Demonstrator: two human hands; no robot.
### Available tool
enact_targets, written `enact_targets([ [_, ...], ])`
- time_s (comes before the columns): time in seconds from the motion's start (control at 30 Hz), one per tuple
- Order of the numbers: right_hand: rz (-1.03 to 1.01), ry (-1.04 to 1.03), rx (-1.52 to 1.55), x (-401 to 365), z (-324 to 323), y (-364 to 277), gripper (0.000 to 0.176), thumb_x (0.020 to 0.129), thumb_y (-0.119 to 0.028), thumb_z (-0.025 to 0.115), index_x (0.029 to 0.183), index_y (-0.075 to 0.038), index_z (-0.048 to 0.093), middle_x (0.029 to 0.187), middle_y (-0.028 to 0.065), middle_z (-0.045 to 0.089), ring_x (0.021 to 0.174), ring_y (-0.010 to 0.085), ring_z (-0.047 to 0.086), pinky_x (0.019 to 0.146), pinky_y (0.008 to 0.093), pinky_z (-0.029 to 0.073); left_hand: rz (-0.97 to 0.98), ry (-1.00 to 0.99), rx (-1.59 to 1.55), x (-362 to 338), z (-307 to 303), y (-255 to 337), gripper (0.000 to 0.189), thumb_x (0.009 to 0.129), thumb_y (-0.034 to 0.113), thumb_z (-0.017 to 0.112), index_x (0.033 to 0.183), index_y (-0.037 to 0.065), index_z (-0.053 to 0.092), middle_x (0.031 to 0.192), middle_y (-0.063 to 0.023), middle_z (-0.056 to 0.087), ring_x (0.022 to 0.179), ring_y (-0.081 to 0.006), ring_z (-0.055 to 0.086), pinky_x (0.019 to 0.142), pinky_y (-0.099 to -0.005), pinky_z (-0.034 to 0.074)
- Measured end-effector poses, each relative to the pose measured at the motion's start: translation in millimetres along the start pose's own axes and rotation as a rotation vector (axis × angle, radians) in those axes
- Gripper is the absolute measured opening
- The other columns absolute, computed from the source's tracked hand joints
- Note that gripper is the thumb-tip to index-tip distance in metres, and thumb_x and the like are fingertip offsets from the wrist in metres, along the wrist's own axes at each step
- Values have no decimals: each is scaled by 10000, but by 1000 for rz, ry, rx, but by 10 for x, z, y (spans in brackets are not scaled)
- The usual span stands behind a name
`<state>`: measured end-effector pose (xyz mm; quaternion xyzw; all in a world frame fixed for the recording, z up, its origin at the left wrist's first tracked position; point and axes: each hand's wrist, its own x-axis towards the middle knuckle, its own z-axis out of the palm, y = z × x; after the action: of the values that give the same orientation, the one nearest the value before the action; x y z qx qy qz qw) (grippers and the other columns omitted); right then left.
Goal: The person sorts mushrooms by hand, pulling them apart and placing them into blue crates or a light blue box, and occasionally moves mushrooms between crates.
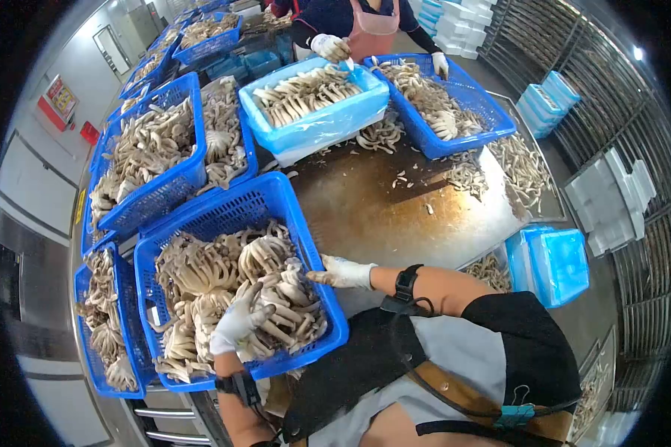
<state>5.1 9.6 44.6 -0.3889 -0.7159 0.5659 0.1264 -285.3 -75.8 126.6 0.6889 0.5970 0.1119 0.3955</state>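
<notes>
My left hand (238, 324), in a white glove, rests over loose mushrooms (197, 264) in a large blue basket (300, 216); its fingers are apart and seem to hold nothing. Beside that basket's right rim is my right hand (343, 272), gloved too, with its fingertips close to the rim and thumb apart from the fingers. Nothing shows in it. A metal work table (380, 216) lies beyond, with mushroom scraps on it. Across it stands a foam box (313, 146) lined with blue film and filled with neatly laid mushrooms.
More blue baskets (195, 167) of mushrooms stand at the left. A co-worker (373, 30) in white gloves stands behind the foam box, near another basket (466, 141). Blue-wrapped packs (559, 264) sit at the right edge, by a mushroom pile (522, 167). Racks line the right side.
</notes>
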Motion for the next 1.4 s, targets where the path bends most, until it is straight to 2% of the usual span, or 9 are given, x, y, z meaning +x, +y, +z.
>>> enact_targets([
  [0.27,-73,-181,-146,-110,-547,193,636,959,-523,496,1295,16,497,1193,260,603,1098,376,587,957,438,466,-90,-188,-454,-5,-65,-95,871,802,338,744,1474,-19,322,1511,-193,343,1398,-262,321,1123,-325,276],
  [0.43,78,1036,-97,-565,-2483,667,353,891,-103,596,1228,-17,538,1079,171,667,941,337,641,812,407,509,-113,32,-627,-107,75,-25,819,830,221,701,1480,-47,282,1506,-180,359,1393,-246,331,1140,-326,242],
  [0.53,81,1462,-394,-920,-3609,876,569,872,-190,623,1387,-34,437,1184,258,614,1069,392,610,911,442,485,-173,233,-344,-161,19,212,726,831,189,631,1453,-43,337,1459,-191,420,1371,-275,364,1137,-338,252],
  [0.77,645,922,-542,-785,-4581,1174,731,836,-240,601,1494,-117,307,1254,279,583,1165,417,564,997,472,433,-252,688,-151,28,175,755,586,910,139,548,1436,-45,367,1456,-211,425,1352,-302,391,1130,-370,281],
  [0.9,528,707,-401,-648,-4983,1490,820,796,-398,697,1442,-31,349,1198,280,615,1098,391,610,945,434,474,-208,627,-260,385,411,1365,556,925,128,539,1428,-48,379,1446,-201,442,1338,-279,409,1119,-363,295],
  [1.03,401,625,-535,-474,-5045,1745,768,864,-292,637,1487,-57,252,1116,276,639,1047,396,628,881,435,502,-119,583,-277,974,674,1990,563,895,88,534,1419,-57,387,1408,-182,477,1296,-264,444,1101,-344,316],
  [1.17,-207,707,665,-857,-5200,1739,545,904,-82,573,1404,12,376,1096,202,663,858,314,690,716,408,580,-101,477,-265,1363,922,2413,579,877,98,562,1407,-63,393,1393,-184,491,1326,-270,426,1120,-337,295],
  [1.23,-268,446,874,-1217,-5410,1642,504,938,-10,487,1421,-60,351,1059,161,659,809,255,695,653,385,605,7,398,-225,1567,1030,2504,592,883,120,575,1418,-50,388,1387,-182,495,1312,-265,442,1106,-341,315],
  [1.4,-457,737,1045,-1773,-4872,1063,616,891,37,551,1435,-59,278,1283,167,547,1109,262,598,910,409,541,76,-58,-649,2273,1531,3239,632,917,185,588,1460,-11,332,1395,-171,474,1236,-229,504,1043,-362,407],
])
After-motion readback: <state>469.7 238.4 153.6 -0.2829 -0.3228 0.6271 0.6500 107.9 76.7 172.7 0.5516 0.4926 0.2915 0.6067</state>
